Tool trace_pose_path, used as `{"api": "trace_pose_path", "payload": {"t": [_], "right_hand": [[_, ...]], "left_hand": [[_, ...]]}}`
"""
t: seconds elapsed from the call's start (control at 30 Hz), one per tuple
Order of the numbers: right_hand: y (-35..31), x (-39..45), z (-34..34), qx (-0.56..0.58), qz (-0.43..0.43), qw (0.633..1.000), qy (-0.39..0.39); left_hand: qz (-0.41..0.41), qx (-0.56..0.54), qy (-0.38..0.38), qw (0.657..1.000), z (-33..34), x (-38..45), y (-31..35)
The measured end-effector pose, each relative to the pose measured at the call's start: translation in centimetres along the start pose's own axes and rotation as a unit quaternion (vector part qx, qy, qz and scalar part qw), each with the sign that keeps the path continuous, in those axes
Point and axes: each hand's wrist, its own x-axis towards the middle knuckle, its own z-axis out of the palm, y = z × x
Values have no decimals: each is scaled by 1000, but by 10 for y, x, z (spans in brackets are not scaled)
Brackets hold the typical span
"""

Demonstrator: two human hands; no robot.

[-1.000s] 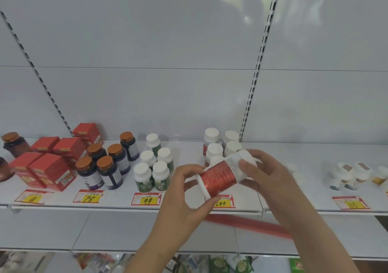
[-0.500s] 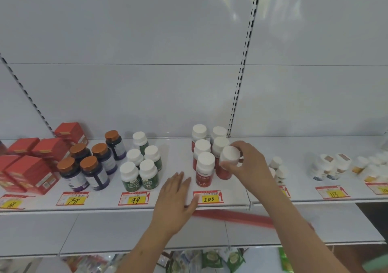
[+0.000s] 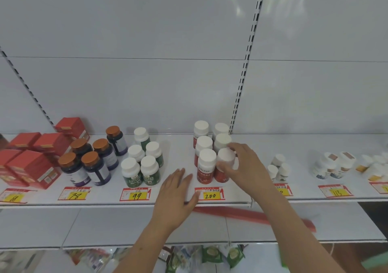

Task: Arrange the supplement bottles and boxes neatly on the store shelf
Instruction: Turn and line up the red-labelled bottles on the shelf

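On the white shelf [image 3: 182, 146] we count five red boxes [image 3: 31, 165], five dark bottles [image 3: 92, 167], five green ones [image 3: 144, 167] and six red bottles [image 3: 206, 167] in two rows. Our right hand [image 3: 245, 167] grips the front-right red bottle [image 3: 223, 167]; our left hand [image 3: 178, 199] lies flat, fingers straight.

Shelf [image 3: 178, 146]: white, price tags along its front edge
Left end: red boxes [image 3: 31, 163]
Beside them: dark bottles [image 3: 92, 159], copper caps
Middle: green bottles [image 3: 142, 161], red bottles [image 3: 206, 167], white caps
Right: small white bottles [image 3: 278, 167], white jars [image 3: 333, 164]
Lower shelf [image 3: 105, 224]: red strip [image 3: 252, 214]
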Motion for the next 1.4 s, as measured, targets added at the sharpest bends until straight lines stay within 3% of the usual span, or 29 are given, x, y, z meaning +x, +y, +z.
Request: {"api": "trace_pose_path", "payload": {"t": [0.17,0.37,0.57,0.67,0.7,0.73,0.8,0.83,0.87,0.9,1.0,1.13,1.2,1.3,1.4], "right_hand": [[-20,3,-2,-99,-86,988,80],[-35,12,14,-258,-182,943,102],[-42,10,26,-252,-188,947,61],[-47,6,12,-139,-189,971,42],[-50,3,4,-47,-171,984,33],[-52,-1,-4,62,-145,987,18],[-53,-7,-19,246,-102,964,-15],[-53,-11,-25,303,-88,948,-32],[-52,-14,-29,343,-77,935,-53],[-52,-17,-32,364,-71,925,-76],[-50,-21,-36,360,-66,925,-105],[-50,-23,-40,352,-31,928,-114],[-50,-22,-39,355,-7,925,-134],[-49,-23,-39,357,-11,923,-143],[-49,-28,-43,395,-27,905,-153]], "left_hand": [[-2,9,1,1000,0,0,0],[3,-1,5,1000,0,0,0],[-12,-17,-4,1000,-4,0,2],[-55,-154,-18,986,-20,-1,10],[-96,-255,-2,962,-32,-1,15],[-159,-381,10,911,-46,-1,21],[-266,-641,-18,720,-75,-1,35],[-286,-720,-54,630,-90,-2,39],[-290,-754,-86,583,-102,-4,42],[-286,-759,-108,576,-113,-5,45],[-263,-727,-92,628,-129,-6,51],[-117,-596,-9,794,-136,-14,49],[-61,-545,4,836,-142,-19,52],[-39,-539,5,842,-145,-21,53],[-138,-630,-53,763,-144,-17,54]]}}
